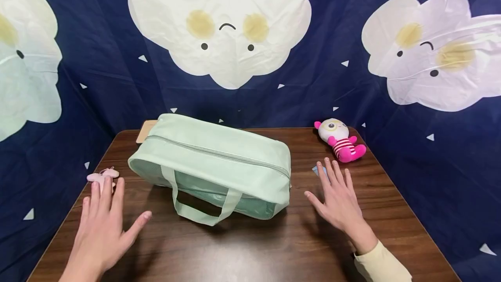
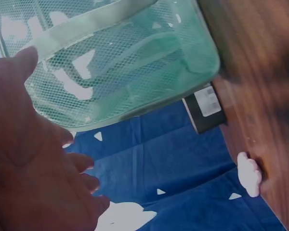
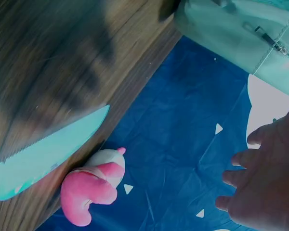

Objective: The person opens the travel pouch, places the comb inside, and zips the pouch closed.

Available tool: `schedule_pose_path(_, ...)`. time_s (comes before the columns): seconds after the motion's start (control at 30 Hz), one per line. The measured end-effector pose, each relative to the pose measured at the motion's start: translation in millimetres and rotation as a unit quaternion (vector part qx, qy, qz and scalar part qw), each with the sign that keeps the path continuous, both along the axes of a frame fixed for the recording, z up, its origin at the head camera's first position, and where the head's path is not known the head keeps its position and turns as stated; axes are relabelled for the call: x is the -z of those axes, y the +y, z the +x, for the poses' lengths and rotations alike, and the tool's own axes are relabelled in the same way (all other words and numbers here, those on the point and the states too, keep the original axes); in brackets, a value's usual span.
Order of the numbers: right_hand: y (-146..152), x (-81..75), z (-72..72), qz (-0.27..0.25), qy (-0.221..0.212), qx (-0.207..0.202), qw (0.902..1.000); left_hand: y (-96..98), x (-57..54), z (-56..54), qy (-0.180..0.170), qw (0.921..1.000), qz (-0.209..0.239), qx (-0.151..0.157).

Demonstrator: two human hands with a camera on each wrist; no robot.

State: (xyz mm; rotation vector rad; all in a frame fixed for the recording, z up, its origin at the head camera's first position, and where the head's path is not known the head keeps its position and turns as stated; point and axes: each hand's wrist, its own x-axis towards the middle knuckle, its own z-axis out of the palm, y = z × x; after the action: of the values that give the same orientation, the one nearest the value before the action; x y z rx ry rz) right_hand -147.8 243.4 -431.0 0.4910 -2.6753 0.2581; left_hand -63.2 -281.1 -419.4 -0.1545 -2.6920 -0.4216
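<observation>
A mint-green zippered bag point(image 1: 219, 151) with mesh sides and a strap handle stands on the table between both hands. In the head view my left hand point(image 1: 102, 229) is left of the bag, fingers straight and spread, holding nothing. Its fingertips overlap a small pale-pink soft item point(image 1: 95, 177), partly hidden behind them. To the bag's right, my right hand point(image 1: 337, 199) also has its fingers spread, with nothing in it. A light-blue comb point(image 1: 315, 170) is partly covered by those fingers; the right wrist view shows the whole comb point(image 3: 48, 154) on the wood, apart from the hand.
A pink and white plush toy point(image 1: 343, 145) in a striped top lies at the back right. Behind the bag's left end a tan flat-topped object point(image 1: 145, 133) shows partly. Dark blue cloth point(image 1: 325, 90) with cloud prints surrounds the brown wooden table point(image 1: 250, 251).
</observation>
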Motion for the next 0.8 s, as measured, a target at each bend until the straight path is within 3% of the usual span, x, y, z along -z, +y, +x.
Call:
schedule_pose_path(0.2,-13,-4.0,-2.5,-0.027,-0.034,-0.02,0.9989,7.1,-20.5,-10.6,0.06,0.9969,0.045,0.025)
schedule_pose_path(0.4,-27,-7.2,-2.5,-0.074,-0.087,-0.048,0.9923,19.9,-36.1,-28.1,0.106,0.9903,0.076,0.049)
schedule_pose_path(0.6,-35,-8.7,-4.0,-0.107,-0.123,-0.066,0.9845,29.8,-41.1,-42.2,0.146,0.9811,0.103,0.073)
schedule_pose_path(0.8,-37,-9.8,-4.7,-0.113,-0.144,-0.063,0.9811,33.6,-42.6,-48.4,0.151,0.9774,0.127,0.075)
